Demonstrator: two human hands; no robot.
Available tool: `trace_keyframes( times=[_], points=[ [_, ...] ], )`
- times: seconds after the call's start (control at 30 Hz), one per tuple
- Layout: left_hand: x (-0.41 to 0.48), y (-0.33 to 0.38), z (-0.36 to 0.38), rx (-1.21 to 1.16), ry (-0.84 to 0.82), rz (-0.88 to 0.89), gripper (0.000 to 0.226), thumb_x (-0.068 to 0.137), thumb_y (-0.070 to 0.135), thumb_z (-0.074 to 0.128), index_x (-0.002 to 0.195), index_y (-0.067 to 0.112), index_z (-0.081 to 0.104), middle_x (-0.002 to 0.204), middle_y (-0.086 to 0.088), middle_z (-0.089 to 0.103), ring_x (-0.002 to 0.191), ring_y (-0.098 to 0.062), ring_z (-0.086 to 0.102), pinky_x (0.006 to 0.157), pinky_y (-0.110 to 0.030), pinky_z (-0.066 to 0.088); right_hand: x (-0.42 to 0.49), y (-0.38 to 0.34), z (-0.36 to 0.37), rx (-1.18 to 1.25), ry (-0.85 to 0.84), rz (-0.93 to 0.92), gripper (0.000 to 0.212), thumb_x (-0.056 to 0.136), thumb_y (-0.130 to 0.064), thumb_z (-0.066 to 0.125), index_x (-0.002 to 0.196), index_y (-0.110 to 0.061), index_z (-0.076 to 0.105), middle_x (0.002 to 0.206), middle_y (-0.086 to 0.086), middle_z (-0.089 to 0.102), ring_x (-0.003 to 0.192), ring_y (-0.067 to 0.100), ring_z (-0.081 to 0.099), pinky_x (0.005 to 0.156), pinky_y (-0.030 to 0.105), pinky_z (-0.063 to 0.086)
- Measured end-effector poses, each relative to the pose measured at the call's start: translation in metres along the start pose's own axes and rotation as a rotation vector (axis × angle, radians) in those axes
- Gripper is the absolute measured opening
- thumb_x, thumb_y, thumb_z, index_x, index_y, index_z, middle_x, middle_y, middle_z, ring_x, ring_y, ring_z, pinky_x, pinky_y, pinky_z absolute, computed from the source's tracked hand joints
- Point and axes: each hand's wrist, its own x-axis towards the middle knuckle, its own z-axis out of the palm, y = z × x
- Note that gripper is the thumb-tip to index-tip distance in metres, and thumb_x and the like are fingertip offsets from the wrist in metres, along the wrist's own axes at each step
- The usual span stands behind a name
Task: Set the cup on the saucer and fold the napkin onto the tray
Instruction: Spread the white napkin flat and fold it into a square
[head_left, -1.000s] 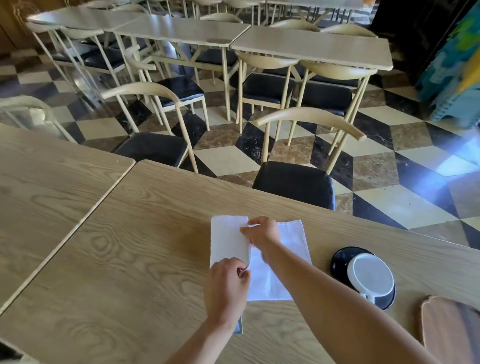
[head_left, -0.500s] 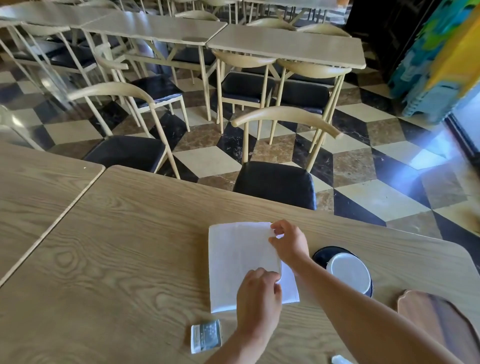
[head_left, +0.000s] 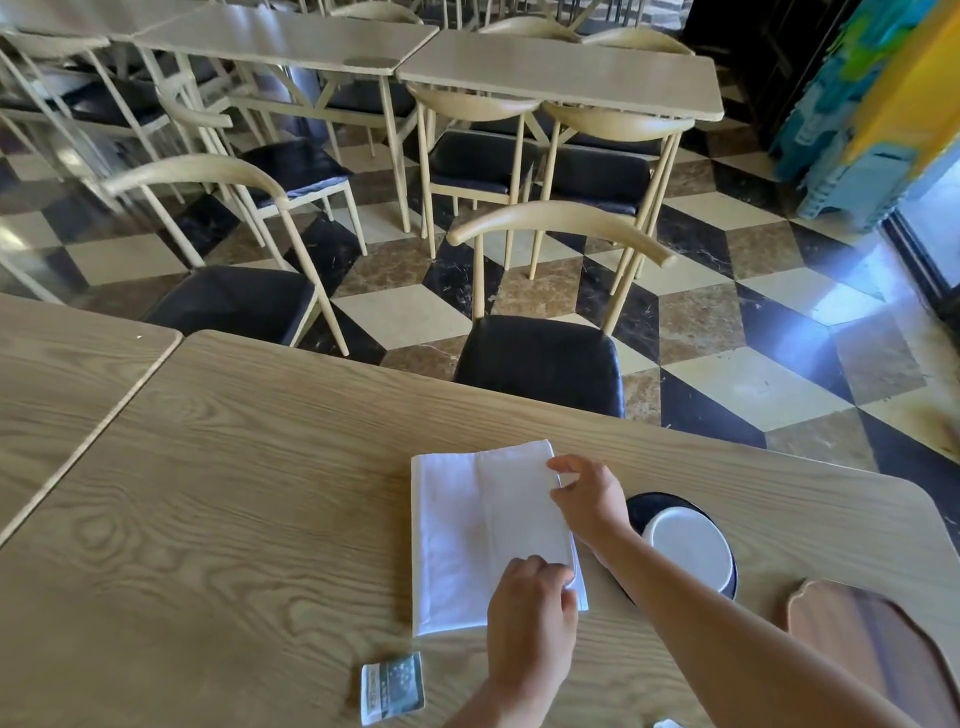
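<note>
A white napkin (head_left: 478, 530) lies folded flat on the wooden table (head_left: 234, 519). My left hand (head_left: 530, 623) pinches its near right corner with curled fingers. My right hand (head_left: 589, 496) pinches the far right edge between thumb and fingers. Just right of the napkin a white cup (head_left: 685, 553) stands on a black saucer (head_left: 654, 506); my right forearm hides the saucer's near left rim. A brown wooden tray (head_left: 862, 644) lies at the lower right, cut off by the frame edge.
A small printed packet (head_left: 392, 688) lies on the table near my left wrist. A black-seated chair (head_left: 540, 358) stands against the table's far edge. A second table (head_left: 57, 374) adjoins on the left, with more chairs and tables behind.
Both hands carried the napkin's upper flap from left to right and laid it down, so the napkin now lies flat with its layers aligned on the right edge.
</note>
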Motion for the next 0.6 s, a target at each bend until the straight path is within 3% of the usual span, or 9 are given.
trace_keyframes(
  times=[0.07, 0.17, 0.27, 0.33, 0.47, 0.53, 0.6],
  points=[
    [0.002, 0.001, 0.002, -0.008, -0.014, 0.005, 0.022, 0.056, 0.015, 0.081, 0.062, 0.026, 0.064, 0.055, 0.01, 0.054, 0.056, -0.008, 0.052, 0.047, -0.018, 0.037, 0.002, 0.001, 0.001, -0.016, -0.003, -0.006, 0.04, 0.083, -0.003, 0.061, 0.111, -0.03, 0.069, 0.112, -0.014, 0.067, 0.083, 0.009, 0.065, 0.062, 0.016, 0.044],
    [0.005, 0.001, 0.008, -0.019, -0.043, -0.006, 0.019, 0.06, 0.015, 0.079, 0.061, 0.025, 0.063, 0.056, 0.008, 0.056, 0.058, -0.01, 0.054, 0.047, -0.021, 0.039, 0.004, 0.005, 0.002, -0.072, -0.006, -0.006, 0.042, 0.083, 0.0, 0.06, 0.117, -0.024, 0.067, 0.118, -0.007, 0.068, 0.091, 0.016, 0.065, 0.074, 0.022, 0.046],
    [0.006, -0.006, 0.018, -0.053, -0.122, 0.017, 0.004, 0.078, 0.019, 0.066, 0.078, 0.022, 0.067, 0.077, 0.005, 0.067, 0.081, -0.017, 0.06, 0.065, -0.026, 0.046, 0.002, 0.009, 0.004, -0.18, -0.029, -0.06, 0.048, 0.081, 0.006, 0.056, 0.12, -0.018, 0.066, 0.123, -0.001, 0.063, 0.1, 0.021, 0.063, 0.082, 0.026, 0.046],
    [0.004, -0.014, 0.018, -0.074, -0.175, 0.075, 0.012, 0.081, 0.021, 0.059, 0.089, 0.024, 0.068, 0.086, 0.005, 0.069, 0.09, -0.019, 0.06, 0.075, -0.029, 0.046, -0.002, 0.011, 0.005, -0.245, -0.035, -0.105, 0.048, 0.08, 0.007, 0.054, 0.121, -0.017, 0.066, 0.124, 0.0, 0.058, 0.106, 0.023, 0.059, 0.084, 0.027, 0.047],
    [-0.003, -0.049, 0.004, -0.001, 0.033, 0.146, 0.031, 0.066, 0.017, 0.074, 0.094, 0.027, 0.068, 0.1, 0.004, 0.066, 0.097, -0.016, 0.063, 0.08, -0.028, 0.051, -0.02, 0.014, 0.005, -0.393, -0.015, -0.262, 0.048, 0.08, 0.005, 0.054, 0.123, -0.016, 0.063, 0.132, 0.0, 0.053, 0.115, 0.026, 0.05, 0.088, 0.032, 0.048],
    [-0.002, -0.077, -0.004, 0.096, 0.102, 0.108, 0.042, 0.069, 0.02, 0.076, 0.109, 0.021, 0.066, 0.121, -0.006, 0.062, 0.117, -0.026, 0.059, 0.093, -0.037, 0.052, -0.034, 0.018, 0.007, -0.503, -0.022, -0.377, 0.048, 0.082, 0.002, 0.054, 0.127, -0.015, 0.061, 0.145, 0.002, 0.048, 0.125, 0.029, 0.046, 0.092, 0.04, 0.051],
    [0.004, -0.106, -0.011, 0.206, 0.106, 0.063, 0.057, 0.075, 0.026, 0.075, 0.128, 0.012, 0.058, 0.141, -0.016, 0.05, 0.133, -0.036, 0.047, 0.104, -0.05, 0.045, -0.05, 0.028, 0.014, -0.573, -0.048, -0.463, 0.05, 0.088, -0.004, 0.053, 0.137, -0.013, 0.054, 0.157, 0.003, 0.037, 0.142, 0.03, 0.034, 0.108, 0.044, 0.043]
  ],
)
